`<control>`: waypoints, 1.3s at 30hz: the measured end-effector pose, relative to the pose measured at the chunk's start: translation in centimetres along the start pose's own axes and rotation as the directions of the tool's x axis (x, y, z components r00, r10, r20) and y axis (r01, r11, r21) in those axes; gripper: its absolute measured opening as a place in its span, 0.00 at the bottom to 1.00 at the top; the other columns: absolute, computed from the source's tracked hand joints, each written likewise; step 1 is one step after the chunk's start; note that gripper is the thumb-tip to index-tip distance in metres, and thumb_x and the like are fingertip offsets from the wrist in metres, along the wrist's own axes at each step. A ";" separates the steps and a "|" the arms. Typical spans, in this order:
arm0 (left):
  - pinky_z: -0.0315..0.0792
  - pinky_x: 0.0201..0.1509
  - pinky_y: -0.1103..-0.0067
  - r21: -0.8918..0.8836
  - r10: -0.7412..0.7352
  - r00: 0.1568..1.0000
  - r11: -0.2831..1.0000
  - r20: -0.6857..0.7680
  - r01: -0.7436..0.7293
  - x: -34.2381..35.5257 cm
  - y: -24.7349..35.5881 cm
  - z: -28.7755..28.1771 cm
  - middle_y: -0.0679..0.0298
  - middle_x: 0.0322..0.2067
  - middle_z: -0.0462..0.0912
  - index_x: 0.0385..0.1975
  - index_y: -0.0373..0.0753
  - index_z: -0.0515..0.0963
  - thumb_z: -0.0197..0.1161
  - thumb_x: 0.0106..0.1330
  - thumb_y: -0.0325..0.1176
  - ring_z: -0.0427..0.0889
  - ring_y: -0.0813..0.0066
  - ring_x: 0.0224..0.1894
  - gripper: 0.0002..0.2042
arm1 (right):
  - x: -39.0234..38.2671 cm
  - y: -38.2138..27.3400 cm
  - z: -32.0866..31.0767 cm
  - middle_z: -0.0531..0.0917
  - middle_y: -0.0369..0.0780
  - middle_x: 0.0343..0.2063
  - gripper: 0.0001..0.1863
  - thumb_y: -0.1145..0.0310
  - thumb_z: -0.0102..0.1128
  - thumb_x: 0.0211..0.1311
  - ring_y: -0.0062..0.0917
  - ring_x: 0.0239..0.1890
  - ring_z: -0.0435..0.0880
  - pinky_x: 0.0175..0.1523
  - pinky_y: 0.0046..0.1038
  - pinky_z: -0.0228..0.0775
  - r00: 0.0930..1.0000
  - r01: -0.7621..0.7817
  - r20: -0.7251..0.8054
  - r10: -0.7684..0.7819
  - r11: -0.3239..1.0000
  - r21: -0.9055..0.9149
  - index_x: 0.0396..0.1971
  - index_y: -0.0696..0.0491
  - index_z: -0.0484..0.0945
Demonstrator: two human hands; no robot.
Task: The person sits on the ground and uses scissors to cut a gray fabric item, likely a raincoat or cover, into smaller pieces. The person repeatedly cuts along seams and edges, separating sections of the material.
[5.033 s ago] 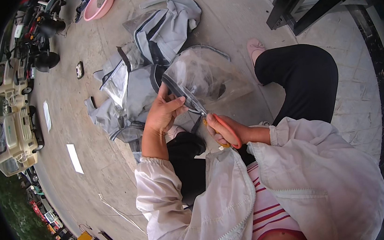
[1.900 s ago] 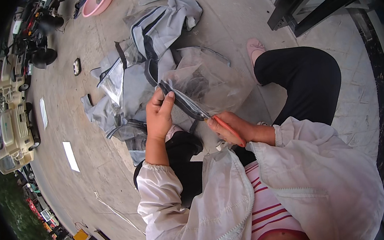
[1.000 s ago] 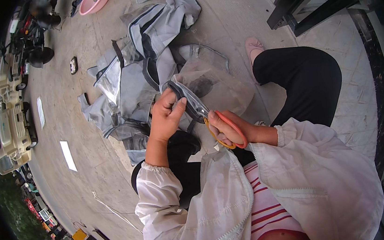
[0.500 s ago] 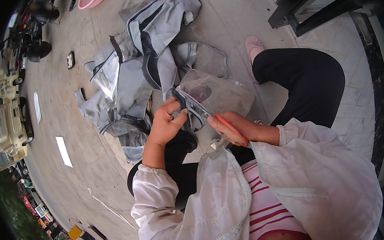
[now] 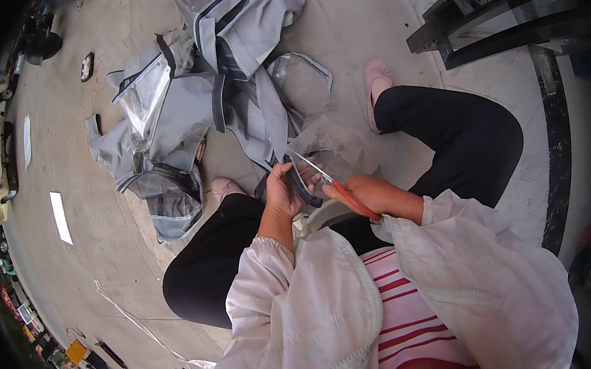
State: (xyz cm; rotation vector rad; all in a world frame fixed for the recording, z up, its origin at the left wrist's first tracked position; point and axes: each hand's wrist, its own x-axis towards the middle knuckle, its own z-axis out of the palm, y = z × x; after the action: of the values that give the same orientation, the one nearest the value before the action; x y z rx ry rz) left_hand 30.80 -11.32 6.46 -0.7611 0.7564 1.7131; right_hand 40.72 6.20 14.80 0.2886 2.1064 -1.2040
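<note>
1. Left hand (image 5: 283, 194): fingers pinching a dark-edged strip (image 5: 301, 186).
2. Right hand (image 5: 372, 196), at three o'clock from the left: fingers wrapped around orange-handled scissors (image 5: 343, 190), blades toward ten-thirty, beside the strip; contact cannot be told.
3. Clear plastic sheet (image 5: 338, 144): twelve-thirty from the hands, crumpled.
4. Grey fabric pile (image 5: 189, 102): ten o'clock, on concrete ground (image 5: 91, 155).
5. Pink shoe (image 5: 376, 79): one o'clock.
</note>
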 end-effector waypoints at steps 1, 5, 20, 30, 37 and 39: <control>0.80 0.33 0.74 -0.074 -0.041 0.999 0.996 0.028 0.043 0.4 -0.2 0.7 0.48 0.37 0.79 0.49 0.23 0.69 0.50 0.61 0.51 0.80 0.60 0.34 0.31 | -0.3 0.2 -0.2 0.70 0.47 0.15 0.35 0.41 0.36 0.68 0.35 0.20 0.71 0.32 0.36 0.63 0.999 0.021 -0.025 -0.022 1.000 -0.007 0.21 0.61 0.72; 0.81 0.30 0.78 -0.176 -0.163 0.983 0.973 -0.084 0.147 5.1 -0.3 -1.4 0.42 0.46 0.74 0.58 0.20 0.59 0.43 0.61 0.67 0.79 0.56 0.40 0.46 | -1.0 0.4 -0.7 0.76 0.49 0.20 0.34 0.40 0.43 0.64 0.43 0.25 0.77 0.33 0.37 0.67 0.997 -0.063 -0.050 0.065 0.997 0.050 0.21 0.60 0.75; 0.78 0.40 0.70 -0.331 -0.099 0.988 0.942 -0.115 0.056 11.4 1.8 -4.1 0.53 0.35 0.79 0.38 0.29 0.73 0.52 0.59 0.27 0.80 0.61 0.35 0.11 | 3.2 -1.6 -2.6 0.76 0.49 0.31 0.37 0.49 0.77 0.36 0.42 0.36 0.76 0.40 0.35 0.67 0.726 0.168 -0.599 -0.338 0.932 -0.322 0.38 0.61 0.68; 0.77 0.46 0.69 -0.011 0.339 0.940 0.941 0.034 -0.339 7.4 3.7 0.3 0.59 0.33 0.80 0.39 0.35 0.74 0.52 0.66 0.30 0.81 0.66 0.37 0.08 | 5.7 0.1 0.2 0.77 0.51 0.33 0.22 0.68 0.69 0.45 0.48 0.39 0.75 0.43 0.40 0.66 0.667 0.155 -0.606 -0.434 0.876 -0.457 0.37 0.61 0.69; 0.72 0.23 0.73 0.189 0.318 0.926 0.941 -0.204 -0.282 7.2 2.9 -2.8 0.56 0.27 0.77 0.31 0.27 0.72 0.60 0.52 0.25 0.78 0.67 0.22 0.10 | 4.7 2.6 4.0 0.78 0.55 0.34 0.28 0.61 0.72 0.45 0.49 0.39 0.78 0.42 0.39 0.70 0.774 0.044 -0.624 -0.110 0.992 -0.120 0.39 0.64 0.69; 0.69 0.18 0.73 0.191 0.310 0.894 0.947 -0.324 -0.259 7.6 2.3 -3.6 0.57 0.25 0.76 0.30 0.26 0.71 0.62 0.49 0.26 0.76 0.68 0.18 0.12 | 4.2 2.1 4.4 0.78 0.55 0.35 0.32 0.56 0.75 0.42 0.48 0.39 0.79 0.42 0.37 0.70 0.807 -0.011 -0.590 -0.038 0.997 -0.079 0.38 0.64 0.69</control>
State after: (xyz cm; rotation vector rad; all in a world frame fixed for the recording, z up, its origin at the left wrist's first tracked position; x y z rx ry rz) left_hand 27.29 -10.45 -1.45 -0.9020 1.2794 1.7779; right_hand 40.61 3.11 9.13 0.6904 2.6853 -1.1282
